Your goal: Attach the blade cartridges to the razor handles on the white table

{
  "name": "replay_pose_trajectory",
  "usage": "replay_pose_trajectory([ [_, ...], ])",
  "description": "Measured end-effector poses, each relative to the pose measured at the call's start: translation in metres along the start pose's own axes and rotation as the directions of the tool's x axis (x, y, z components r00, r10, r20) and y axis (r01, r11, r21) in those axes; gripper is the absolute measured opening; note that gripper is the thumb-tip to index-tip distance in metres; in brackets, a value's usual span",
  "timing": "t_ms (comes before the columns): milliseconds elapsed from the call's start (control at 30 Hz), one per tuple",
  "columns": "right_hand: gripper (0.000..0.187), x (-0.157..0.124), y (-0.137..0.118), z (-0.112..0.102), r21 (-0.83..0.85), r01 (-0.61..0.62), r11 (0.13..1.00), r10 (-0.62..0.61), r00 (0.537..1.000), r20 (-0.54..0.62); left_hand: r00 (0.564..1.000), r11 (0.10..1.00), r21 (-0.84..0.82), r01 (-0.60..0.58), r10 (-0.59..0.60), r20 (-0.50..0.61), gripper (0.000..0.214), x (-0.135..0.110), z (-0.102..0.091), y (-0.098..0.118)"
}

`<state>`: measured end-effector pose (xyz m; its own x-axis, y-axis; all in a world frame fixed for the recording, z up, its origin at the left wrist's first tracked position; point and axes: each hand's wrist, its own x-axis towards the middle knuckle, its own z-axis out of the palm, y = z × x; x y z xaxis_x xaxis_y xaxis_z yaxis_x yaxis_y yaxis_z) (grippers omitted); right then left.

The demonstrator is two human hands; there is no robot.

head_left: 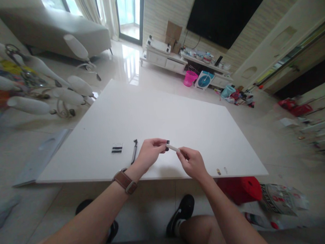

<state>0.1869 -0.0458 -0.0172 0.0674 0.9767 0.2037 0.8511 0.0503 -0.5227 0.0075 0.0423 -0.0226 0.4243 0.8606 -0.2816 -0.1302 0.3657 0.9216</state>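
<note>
Both my hands are raised over the near edge of a white table [162, 115]. My left hand [150, 151], with a brown watch strap on the wrist, pinches a small black piece [168, 142] between thumb and fingers. My right hand [192, 163] is closed on a short white stick [173, 147] whose tip meets the black piece. A thin black tool [134, 152] lies on the table just left of my left hand. Farther left sits a small black-and-white pack [117, 148].
Two tiny bits [221, 170] lie near the table's front right corner. A red stool [241, 190] and a printed bag [284, 199] are on the floor at right. A white chandelier-like lamp [44, 87] stands at left. My black shoes [181, 214] show below the table.
</note>
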Motion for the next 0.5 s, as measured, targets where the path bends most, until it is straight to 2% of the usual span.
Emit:
replay_pose_trajectory([
  [133,0.028,-0.0005,0.0005,0.0002,-0.04,-0.072,0.997,0.067,0.99,-0.125,1.0,1.0,0.016,0.005,-0.005,-0.005,0.018,-0.0001,0.0008,0.0008],
  [300,0.026,-0.0016,0.0005,0.0023,-0.037,0.015,0.999,-0.016,1.0,-0.026,1.0,1.0,0.025,0.005,-0.004,-0.008,0.018,0.0,0.0019,0.0005],
  [433,0.025,-0.0017,0.0,0.0022,-0.045,-0.031,0.999,0.026,0.994,-0.105,1.0,0.998,0.062,-0.01,0.01,0.005,0.018,-0.0006,0.0014,-0.0001],
  [500,0.025,-0.0019,-0.0004,0.0021,-0.023,-0.021,1.0,0.019,0.995,-0.099,1.0,0.998,0.063,-0.01,0.01,0.009,0.019,-0.0007,0.0012,-0.0002],
])
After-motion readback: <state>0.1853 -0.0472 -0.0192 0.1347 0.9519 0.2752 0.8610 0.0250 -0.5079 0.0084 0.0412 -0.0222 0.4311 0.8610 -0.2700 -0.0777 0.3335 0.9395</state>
